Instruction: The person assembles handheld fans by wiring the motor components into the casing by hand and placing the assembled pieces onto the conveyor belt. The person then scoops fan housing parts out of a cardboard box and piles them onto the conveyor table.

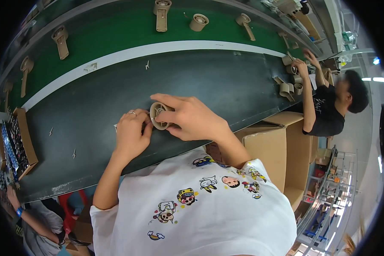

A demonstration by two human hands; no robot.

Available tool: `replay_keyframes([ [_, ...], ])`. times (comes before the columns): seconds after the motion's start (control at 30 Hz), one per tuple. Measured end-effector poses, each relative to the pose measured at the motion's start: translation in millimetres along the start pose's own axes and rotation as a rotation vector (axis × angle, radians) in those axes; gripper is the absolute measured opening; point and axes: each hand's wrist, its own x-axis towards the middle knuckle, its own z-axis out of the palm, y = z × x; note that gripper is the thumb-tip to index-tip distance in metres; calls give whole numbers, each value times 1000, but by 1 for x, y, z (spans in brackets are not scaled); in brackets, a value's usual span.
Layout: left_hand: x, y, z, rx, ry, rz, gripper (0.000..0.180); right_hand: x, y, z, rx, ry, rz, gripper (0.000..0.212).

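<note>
Both hands (193,118) clasp a beige cylinder (157,109) amid scattered pale pieces (74,153), carton (266,155) at right.

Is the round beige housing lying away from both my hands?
No, the round beige housing is between your left hand and right hand, whose fingers reach over its open end.

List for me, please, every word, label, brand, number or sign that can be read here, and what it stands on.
Co-worker's black shirt: pale lettering, not copied out here.
White strip: tiny dark marks, too small to read.
Patch on that strip: too blurred to read.
White shirt: cartoon figures, no readable words.
Tan round part: no text visible.
</note>
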Motion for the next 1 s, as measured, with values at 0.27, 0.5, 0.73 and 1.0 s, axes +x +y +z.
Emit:
replay_keyframes([
  [0.27,-5,1,-17,152,-76,35,7,-12,24,15,524,98,44,23],
  [0.5,-3,-12,-8,124,33,27,8,-14,29,60,330,504,-57,25],
  [0.73,-2,-19,2,170,158,115,7,-25,43,71,893,521,177,26],
  [1.0,-5,-25,3,191,98,61,6,-24,60,58,641,300,41,27],
])
